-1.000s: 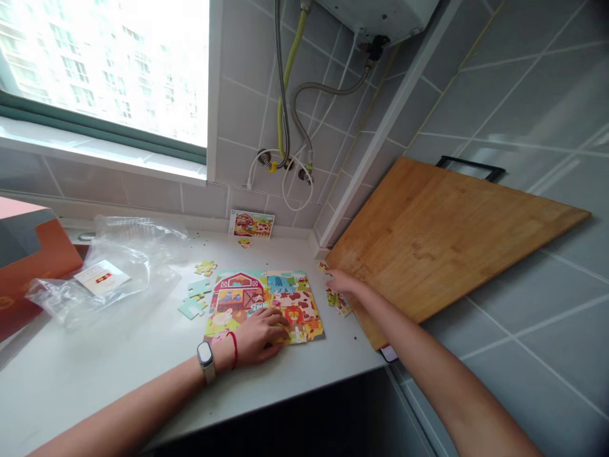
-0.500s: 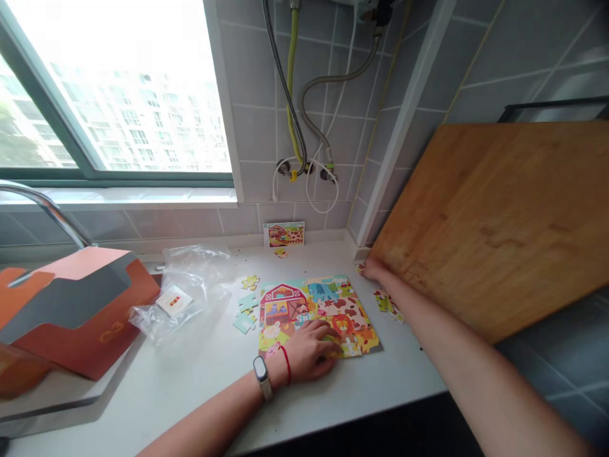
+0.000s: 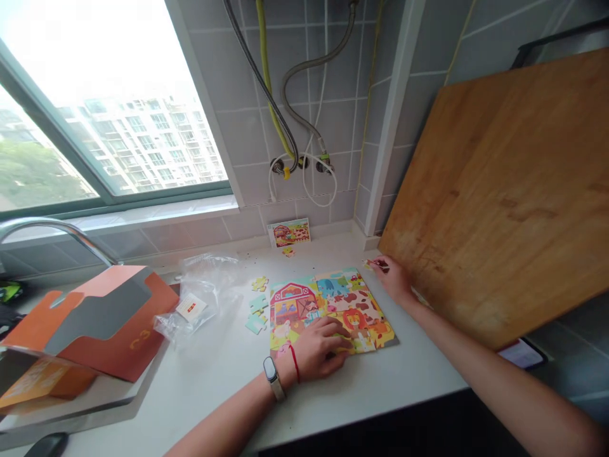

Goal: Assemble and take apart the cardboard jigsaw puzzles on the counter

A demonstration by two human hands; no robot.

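L hand [image 3: 322, 349], fingers loosely spread, lies on multicoloured rectangular farm-animal jigsaw [image 3: 366, 303], nr front edge of smooth white countertop [image 3: 209, 397]; R hand [image 3: 394, 279], fingertips pinched tog., holds small yellow-and-white jigsaw pc. [image 3: 368, 263] nr countertop's back R corner.

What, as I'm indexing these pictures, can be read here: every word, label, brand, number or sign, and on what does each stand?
"C3" or "03", first character unclear: on the orange-red carton.
Pale print on the orange panel below it: too blurred to read.
Red mark and tiny print on the small white card: too small to read.
Barnyard picture card and jigsaw puzzle: no lettering I can make out.
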